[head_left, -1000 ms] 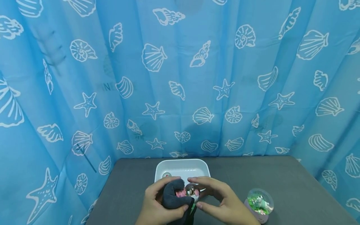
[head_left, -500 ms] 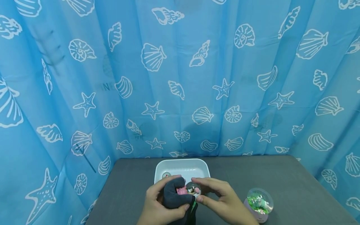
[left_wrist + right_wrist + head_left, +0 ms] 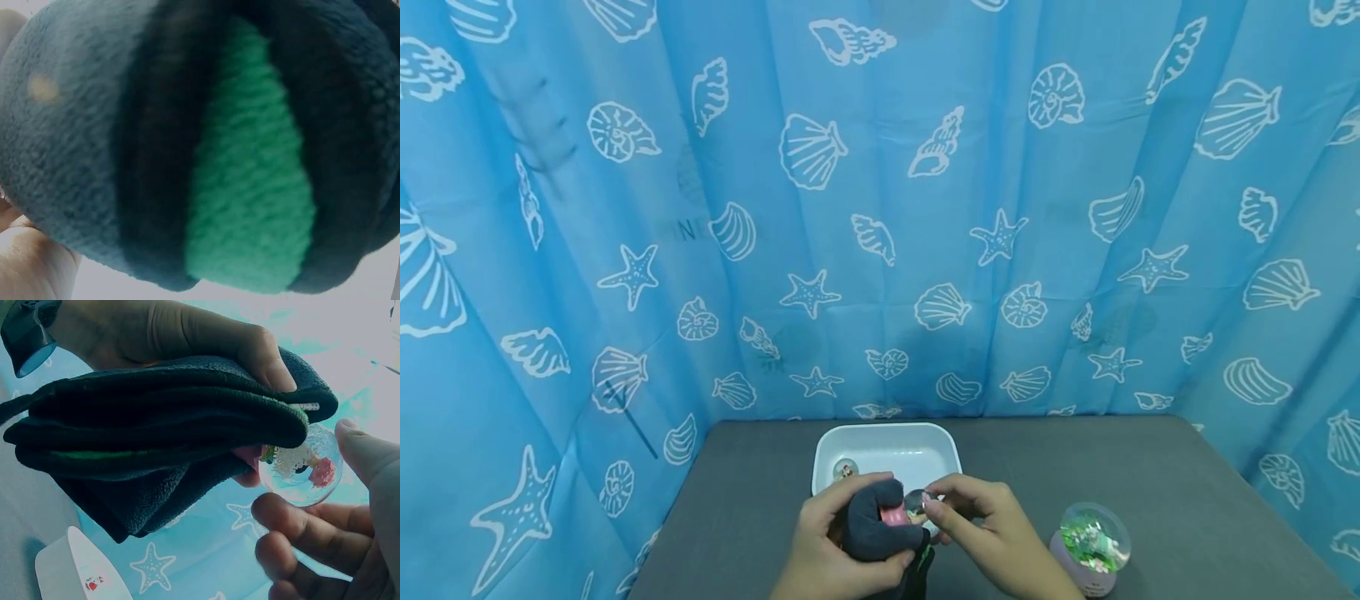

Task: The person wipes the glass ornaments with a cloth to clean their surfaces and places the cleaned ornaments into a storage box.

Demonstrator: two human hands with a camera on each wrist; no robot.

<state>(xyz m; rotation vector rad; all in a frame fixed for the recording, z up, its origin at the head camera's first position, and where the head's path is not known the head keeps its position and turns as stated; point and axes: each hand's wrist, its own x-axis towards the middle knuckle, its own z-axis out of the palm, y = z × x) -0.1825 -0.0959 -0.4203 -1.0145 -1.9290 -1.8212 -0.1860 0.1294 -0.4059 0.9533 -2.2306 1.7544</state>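
My left hand (image 3: 823,542) grips a folded dark grey plush cloth (image 3: 868,533), which wraps the pink base of a small snow globe (image 3: 916,502). A green strip (image 3: 250,162) shows between the cloth's dark edges in the left wrist view. From the right, my right hand (image 3: 992,533) pinches the clear ball, thumb at its side and fingertips below. A pink and a whitish figure show inside the ball (image 3: 319,469) in the right wrist view. Most of the base is hidden in the cloth.
Behind the hands stands a white tray (image 3: 880,429) with a small clear ball (image 3: 845,468) at its left side. A larger snow globe (image 3: 1093,542) with green filling stands on the grey table (image 3: 1045,450) at right. A shell-print curtain (image 3: 880,250) hangs behind.
The right hand's fingers have closed in on the ball, which they now partly cover. Both hands and the cloth have shifted slightly to the right.
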